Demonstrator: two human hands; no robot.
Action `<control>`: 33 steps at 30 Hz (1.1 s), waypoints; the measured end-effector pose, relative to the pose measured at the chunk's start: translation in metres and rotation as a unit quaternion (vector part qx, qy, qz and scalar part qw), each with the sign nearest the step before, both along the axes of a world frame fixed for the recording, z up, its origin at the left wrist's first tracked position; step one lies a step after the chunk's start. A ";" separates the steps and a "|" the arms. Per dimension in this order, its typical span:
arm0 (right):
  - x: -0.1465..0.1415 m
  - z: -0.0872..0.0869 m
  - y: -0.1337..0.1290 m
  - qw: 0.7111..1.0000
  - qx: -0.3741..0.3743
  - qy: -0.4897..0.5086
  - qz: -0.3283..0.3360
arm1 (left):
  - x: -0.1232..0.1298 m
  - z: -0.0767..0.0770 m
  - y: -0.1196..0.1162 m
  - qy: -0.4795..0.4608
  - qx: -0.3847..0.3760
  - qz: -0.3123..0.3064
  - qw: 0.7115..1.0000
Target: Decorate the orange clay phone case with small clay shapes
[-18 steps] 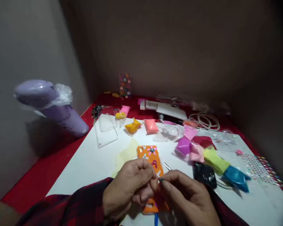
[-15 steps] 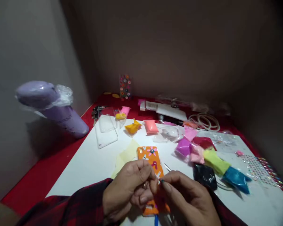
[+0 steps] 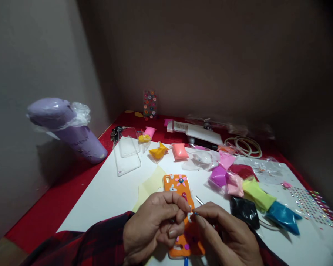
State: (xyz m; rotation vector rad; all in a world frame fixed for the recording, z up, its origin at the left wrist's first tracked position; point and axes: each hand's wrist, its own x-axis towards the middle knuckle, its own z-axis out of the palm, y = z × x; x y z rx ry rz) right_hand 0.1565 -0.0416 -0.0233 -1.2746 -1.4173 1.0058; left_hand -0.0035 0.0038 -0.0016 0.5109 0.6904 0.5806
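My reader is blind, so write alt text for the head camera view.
A person's left hand and right hand are close together over an orange decorated phone case, the right pinching a tiny bluish piece. Colourful packets lie beyond on a white surface.

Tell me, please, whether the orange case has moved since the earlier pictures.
No: against the coral packet, the orange case keeps its place; only the view shifted.

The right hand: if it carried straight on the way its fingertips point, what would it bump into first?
Probably the bare left hand, which lies just ahead of the right hand, over the orange, flower-decorated phone case. Depth is unclear, so it might miss.
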 end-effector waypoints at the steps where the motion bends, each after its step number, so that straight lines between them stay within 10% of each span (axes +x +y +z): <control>1: 0.001 -0.001 0.000 1.000 0.010 -0.004 0.007 | 0.000 0.000 -0.001 0.001 -0.006 -0.001 1.000; 12: 0.003 -0.003 0.001 0.952 0.265 -0.151 -0.039 | -0.001 -0.001 -0.003 0.040 0.053 -0.014 0.998; 22: 0.022 0.000 -0.003 0.866 0.353 -0.352 -0.041 | 0.000 -0.005 -0.006 0.095 0.085 -0.029 0.991; 33: 0.009 0.001 -0.011 0.902 0.301 -0.302 -0.065 | -0.001 0.000 -0.005 0.206 0.112 -0.037 0.971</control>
